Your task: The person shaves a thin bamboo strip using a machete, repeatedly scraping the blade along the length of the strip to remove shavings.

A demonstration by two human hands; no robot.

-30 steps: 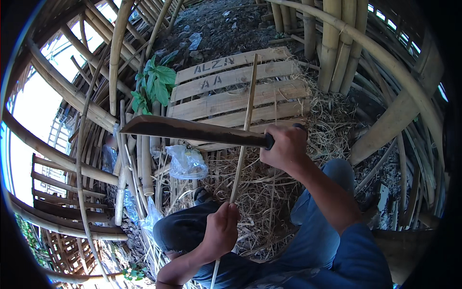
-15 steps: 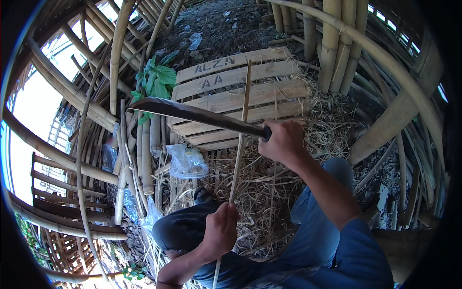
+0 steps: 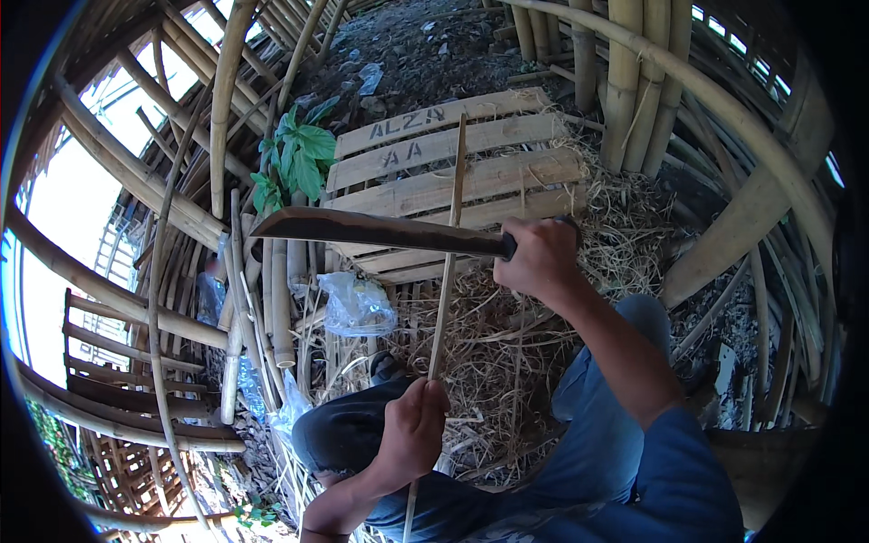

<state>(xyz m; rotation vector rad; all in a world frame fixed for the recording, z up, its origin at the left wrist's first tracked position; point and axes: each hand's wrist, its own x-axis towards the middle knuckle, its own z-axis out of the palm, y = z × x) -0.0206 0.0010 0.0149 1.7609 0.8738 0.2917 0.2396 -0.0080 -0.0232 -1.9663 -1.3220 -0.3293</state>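
Observation:
My right hand [image 3: 540,257] is closed round the dark handle of a machete [image 3: 380,232]. Its long blade points left, lying across a thin bamboo strip [image 3: 443,312]; whether blade and strip touch I cannot tell. Low in front of me, my left hand [image 3: 415,425] grips that strip, which runs from below the fist up and away over a slatted wooden crate [image 3: 453,194]. The strip's lower end passes down beside my left forearm.
Dry shavings [image 3: 489,362] cover the ground between my knees. A clear plastic bag [image 3: 356,304] lies left of them, near a leafy green plant [image 3: 303,154]. Bamboo poles [image 3: 226,109] stand and lean at left, and thick bamboo posts [image 3: 625,100] rise at far right.
The machete has tilted nearer level, its tip a little lower and its flat face showing more. The strip has barely shifted, and my left hand keeps its grip.

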